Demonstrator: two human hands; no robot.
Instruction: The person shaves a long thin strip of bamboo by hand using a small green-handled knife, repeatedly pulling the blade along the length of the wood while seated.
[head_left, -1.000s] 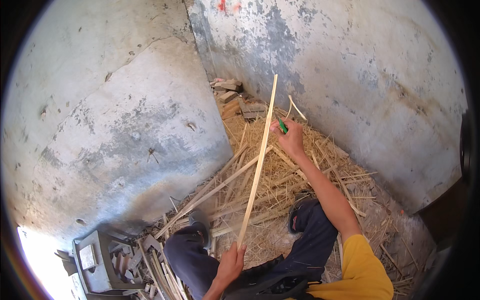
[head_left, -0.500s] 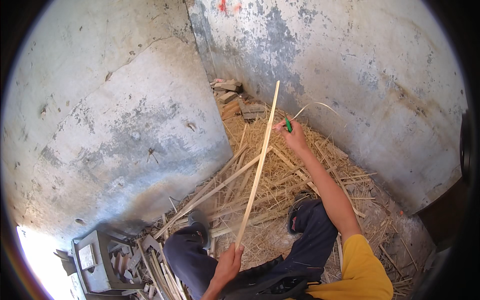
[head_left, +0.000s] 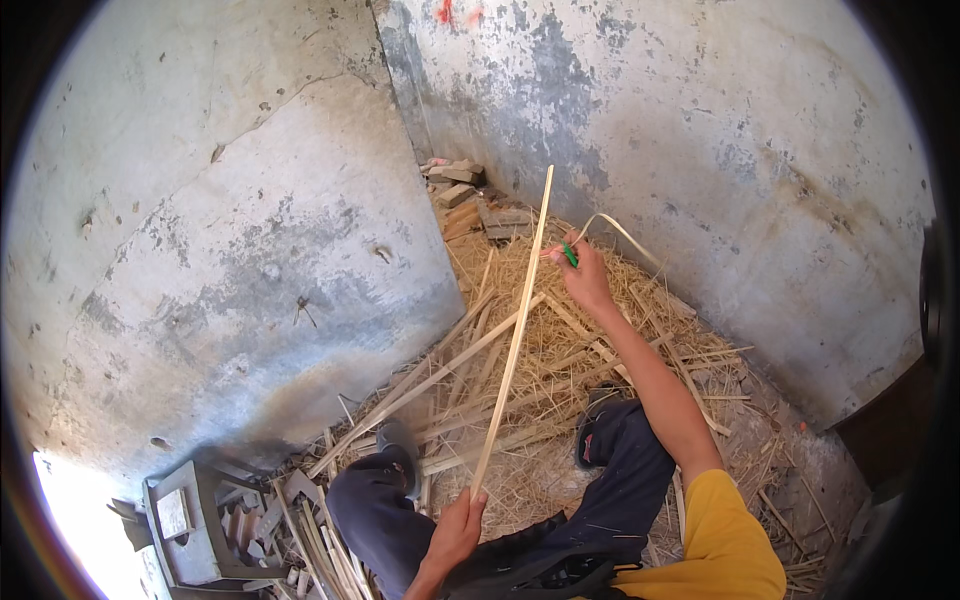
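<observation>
A long, pale bamboo strip (head_left: 517, 335) slants up and away from me, its lower end gripped in my closed left hand (head_left: 458, 527) above my left thigh. Near the strip's far part, my right hand (head_left: 588, 278) is closed round a small green-handled knife (head_left: 570, 254). The knife's blade cannot be made out at this size. From beside the right hand a thin bamboo shaving (head_left: 618, 226) arches up and bends down to the right. My right arm is stretched far forward.
Straw-like shavings (head_left: 560, 320) and loose strips (head_left: 430, 375) cover the floor around my feet. Bricks (head_left: 458, 185) lie in the corner between two peeling walls (head_left: 700, 200). At lower left stands a grey stool-like frame (head_left: 190, 530) beside a bundle of strips (head_left: 335, 555).
The strip's far end has swung slightly left. My right hand has shifted a little left and nearer with the knife, and the shaving's curl has changed shape. The left hand stays put.
</observation>
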